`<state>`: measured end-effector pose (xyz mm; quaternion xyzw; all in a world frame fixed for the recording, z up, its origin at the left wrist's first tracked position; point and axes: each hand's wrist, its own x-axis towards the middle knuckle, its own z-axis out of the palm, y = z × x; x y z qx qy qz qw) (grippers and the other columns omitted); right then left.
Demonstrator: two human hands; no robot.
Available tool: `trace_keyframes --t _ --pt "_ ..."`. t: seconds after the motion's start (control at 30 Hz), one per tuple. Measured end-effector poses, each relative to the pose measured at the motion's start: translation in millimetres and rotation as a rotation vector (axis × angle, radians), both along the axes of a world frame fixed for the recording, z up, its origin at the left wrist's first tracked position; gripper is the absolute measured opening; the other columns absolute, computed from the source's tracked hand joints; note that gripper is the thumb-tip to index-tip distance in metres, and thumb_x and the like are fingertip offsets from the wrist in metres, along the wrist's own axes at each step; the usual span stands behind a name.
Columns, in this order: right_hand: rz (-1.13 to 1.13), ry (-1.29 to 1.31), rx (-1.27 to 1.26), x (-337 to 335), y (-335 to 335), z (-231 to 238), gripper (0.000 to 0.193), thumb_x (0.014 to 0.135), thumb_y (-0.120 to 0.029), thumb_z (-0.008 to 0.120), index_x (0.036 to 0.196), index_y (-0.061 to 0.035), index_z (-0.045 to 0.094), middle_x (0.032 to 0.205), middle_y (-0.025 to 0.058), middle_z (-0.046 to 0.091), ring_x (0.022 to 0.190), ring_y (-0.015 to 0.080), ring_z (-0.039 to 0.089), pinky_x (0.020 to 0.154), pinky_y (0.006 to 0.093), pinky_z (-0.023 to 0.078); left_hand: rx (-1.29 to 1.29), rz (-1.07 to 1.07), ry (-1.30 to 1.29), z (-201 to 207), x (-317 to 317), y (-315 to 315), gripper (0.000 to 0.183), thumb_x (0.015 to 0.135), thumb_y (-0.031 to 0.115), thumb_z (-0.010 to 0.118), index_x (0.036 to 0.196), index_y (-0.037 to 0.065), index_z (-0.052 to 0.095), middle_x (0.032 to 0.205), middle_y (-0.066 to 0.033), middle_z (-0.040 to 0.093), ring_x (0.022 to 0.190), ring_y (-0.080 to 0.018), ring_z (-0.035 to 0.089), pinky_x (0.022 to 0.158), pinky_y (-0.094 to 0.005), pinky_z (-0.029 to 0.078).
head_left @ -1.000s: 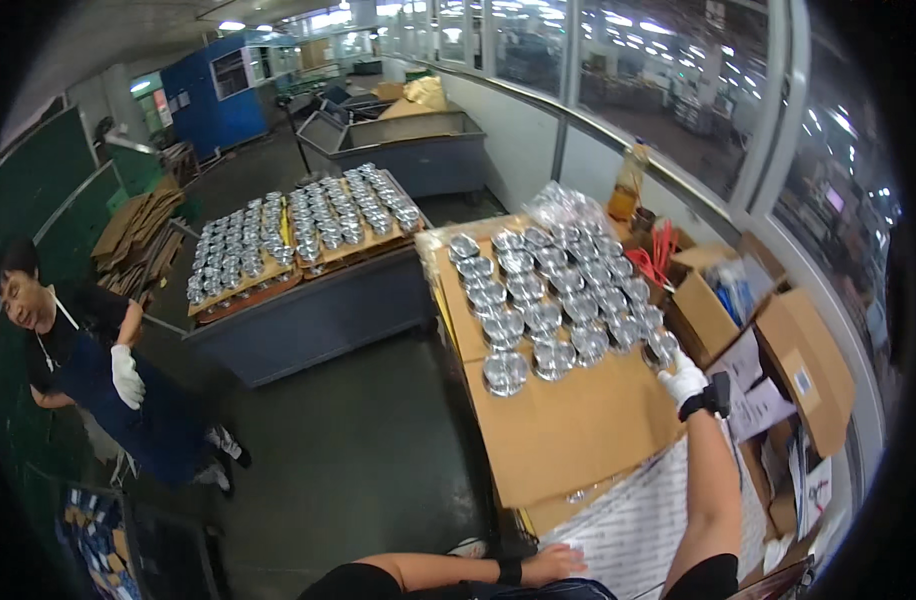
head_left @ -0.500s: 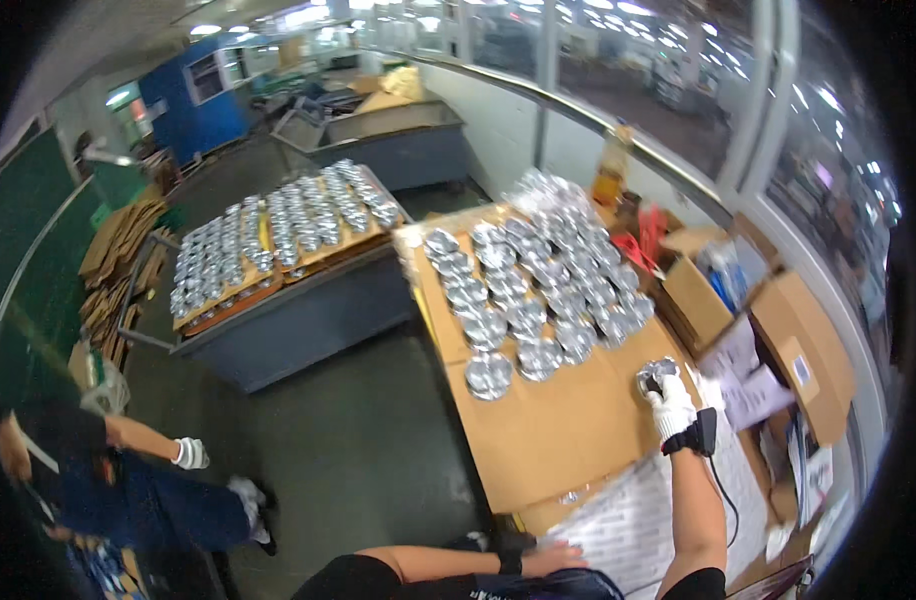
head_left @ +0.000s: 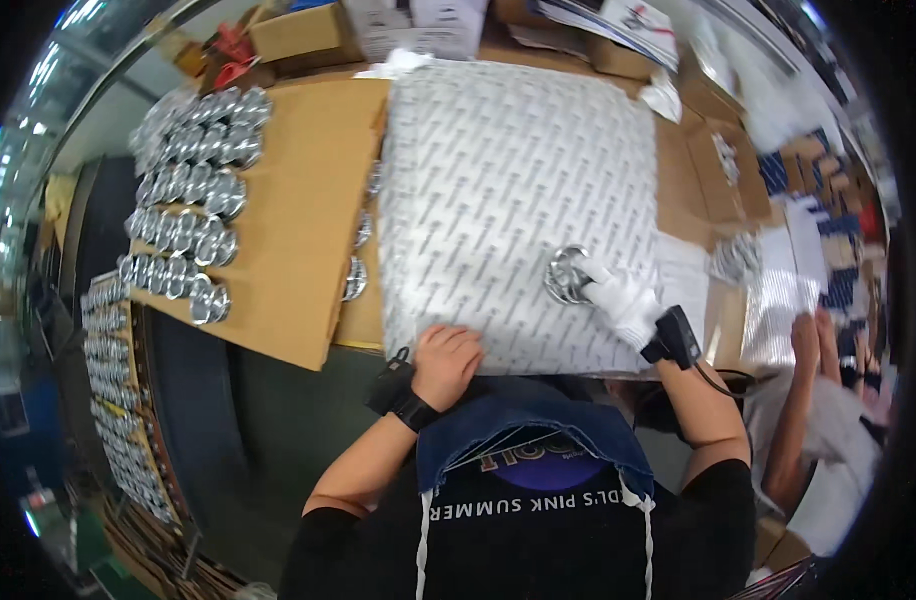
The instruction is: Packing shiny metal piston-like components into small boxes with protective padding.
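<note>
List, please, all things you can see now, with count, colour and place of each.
Held metal part: one, silver, over the patterned sheet
Patterned sheet: one, white with grey, centre
Cardboard sheet: one, brown, left of centre
Rowed metal parts: many, silver, on the cardboard's left side
Lower metal parts: at least three, silver, below the cardboard's right edge
Farther metal parts: many, silver, far left
Boxes: several, brown, top and right
Co-worker: one, light grey clothing, far right
Apron: one, dark blue, person's front
Left hand: one, bare, on the patterned sheet
Right hand: one, white-gloved, holding the part
</note>
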<state>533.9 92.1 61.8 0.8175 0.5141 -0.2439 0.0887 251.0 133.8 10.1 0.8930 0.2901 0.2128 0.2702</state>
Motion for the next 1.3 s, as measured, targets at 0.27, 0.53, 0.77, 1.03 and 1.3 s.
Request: trace_keyframes --t 0.27,0.53,0.77,1.03,1.3 --pt "0.048 0.156 0.52 7.5 -47.9 33.7 0.038 0.067 -0.025 0.071 0.102 -0.011 0.061 0.104 0.0092 0.06 0.094 0.0264 0.059 0.079 0.0369 0.048 0.241 -0.11 0.105 23.8 31.9 -0.5 0.017 0.065 0.004 0.059 0.08 0.009 0.061 0.078 -0.0076 0.063 0.081 -0.023 0.06 0.079 -0.0377 0.043" --pt "0.038 -0.325 0.284 -31.0 -0.9 -32.7 0.036 0.074 -0.039 0.058 0.075 -0.0035 0.062 0.068 0.0157 0.061 0.061 0.0317 0.062 0.056 0.0428 0.048 0.319 -0.183 0.196 2.2 33.6 -9.0 0.013 0.064 0.012 0.061 0.077 0.013 0.059 0.077 -0.0024 0.059 0.074 -0.0219 0.059 0.067 -0.0351 0.045" --pt "-0.309 0.884 0.242 -14.0 -14.7 5.4 0.019 0.08 -0.019 0.055 0.086 -0.0016 0.061 0.072 0.0069 0.063 0.062 0.0184 0.062 0.057 0.0309 0.049 0.298 -0.127 -0.033 26.6 31.5 -8.1 0.018 0.062 0.011 0.063 0.08 0.01 0.059 0.077 -0.0043 0.058 0.078 -0.023 0.059 0.068 -0.0339 0.045" --pt "-0.52 1.247 -0.018 -25.8 -26.5 -15.5 0.021 0.084 -0.016 0.054 0.092 0.0044 0.055 0.063 0.0128 0.06 0.052 0.0184 0.059 0.047 0.0277 0.049 0.331 -0.108 -0.049 52.4 39.1 -9.1 0.018 0.06 0.009 0.067 0.077 0.01 0.059 0.079 -0.0003 0.057 0.074 -0.0207 0.054 0.07 -0.0361 0.041" --pt "-0.267 0.934 -0.1 -24.9 -12.4 4.6 0.033 0.086 -0.028 0.05 0.095 0.0025 0.058 0.071 0.0161 0.063 0.061 0.0223 0.062 0.056 0.032 0.05 0.295 -0.115 0.398 59.7 46.6 -8.2 0.018 0.065 0.021 0.07 0.076 0.013 0.059 0.077 -0.0002 0.055 0.071 -0.0227 0.054 0.064 -0.0379 0.041"
